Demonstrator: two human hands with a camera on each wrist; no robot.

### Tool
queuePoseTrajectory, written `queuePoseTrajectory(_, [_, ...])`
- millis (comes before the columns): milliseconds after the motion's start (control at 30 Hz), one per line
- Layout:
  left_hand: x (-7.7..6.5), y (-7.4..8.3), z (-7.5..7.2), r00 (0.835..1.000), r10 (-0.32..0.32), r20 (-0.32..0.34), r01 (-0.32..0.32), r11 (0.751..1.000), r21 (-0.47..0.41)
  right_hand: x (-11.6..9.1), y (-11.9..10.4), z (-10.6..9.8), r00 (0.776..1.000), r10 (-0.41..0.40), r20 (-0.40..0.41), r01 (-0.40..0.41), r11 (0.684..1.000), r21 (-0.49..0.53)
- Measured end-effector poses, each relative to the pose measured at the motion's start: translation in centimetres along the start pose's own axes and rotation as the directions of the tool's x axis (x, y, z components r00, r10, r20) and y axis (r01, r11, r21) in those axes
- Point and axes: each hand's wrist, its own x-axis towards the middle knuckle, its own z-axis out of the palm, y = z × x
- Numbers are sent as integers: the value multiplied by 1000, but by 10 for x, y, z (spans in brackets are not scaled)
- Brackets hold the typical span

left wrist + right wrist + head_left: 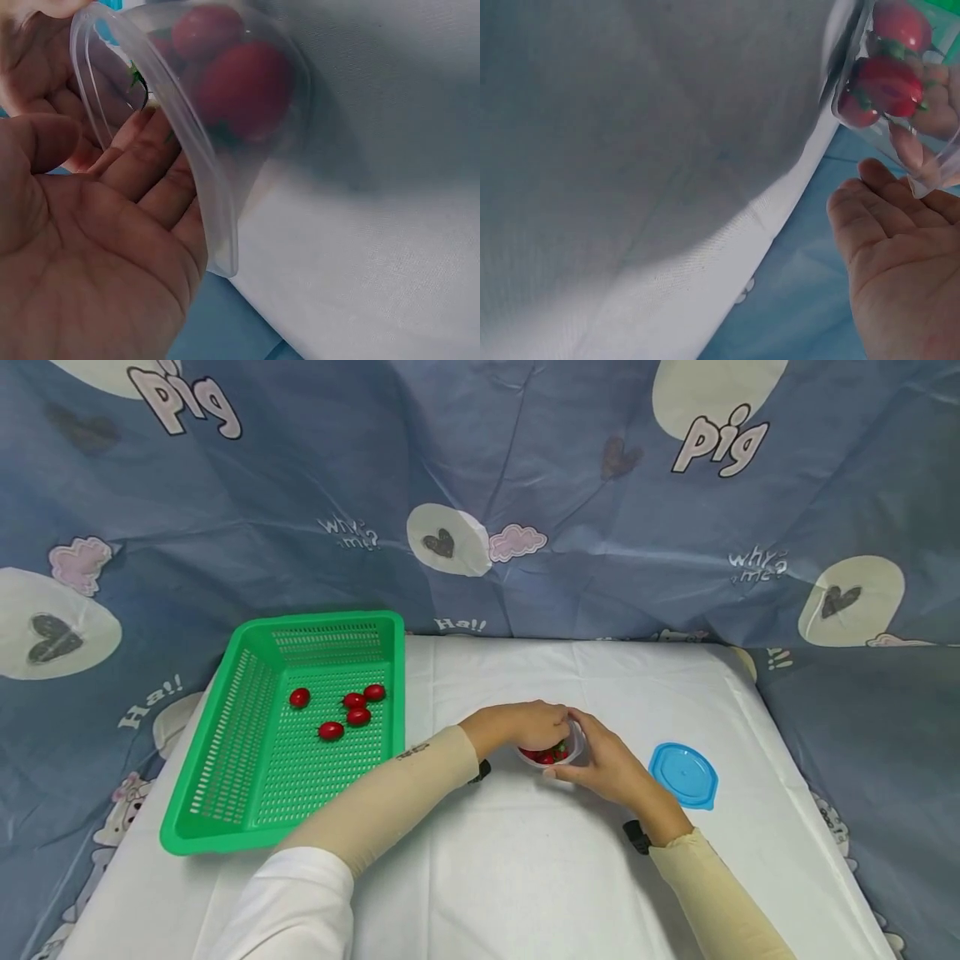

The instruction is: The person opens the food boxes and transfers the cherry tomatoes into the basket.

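Observation:
A small clear plastic tub [577,744] holds several red cherry tomatoes [247,86] with green stems. Over its mouth is my left hand [534,725], fingers reaching inside. In the left wrist view those fingers [146,161] look fairly straight, their tips partly hidden, with no tomato visibly pinched. My right hand [609,766] holds the tub from the right, thumb at the near side and fingers at the far side. The right wrist view shows the right palm [907,262] beside the tub, with left fingers seen through its wall.
A green perforated basket [396,710] stands at the left, with several loose red tomatoes [331,731] on its floor. A blue lid [684,775] lies right of the right hand. White cloth [510,877] covers the table, and a printed blue curtain [480,460] hangs behind.

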Motion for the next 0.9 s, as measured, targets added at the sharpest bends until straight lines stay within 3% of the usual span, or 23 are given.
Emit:
queuePoseTrajectory(367, [-4,-3,-3,999,32,12,-31,998,-59,0,3,2,1000,-21,-23,20,1000,-5])
queuePoseTrajectory(700, [-9,-7,-13,985,82,149,-53,980,-191,1,4,3,999,-33,-28,33,999,-9])
queuePoseTrajectory(900, [-9,-12,-14,988,113,102,-89,973,-215,2,5,4,999,-35,-30,35,999,-21])
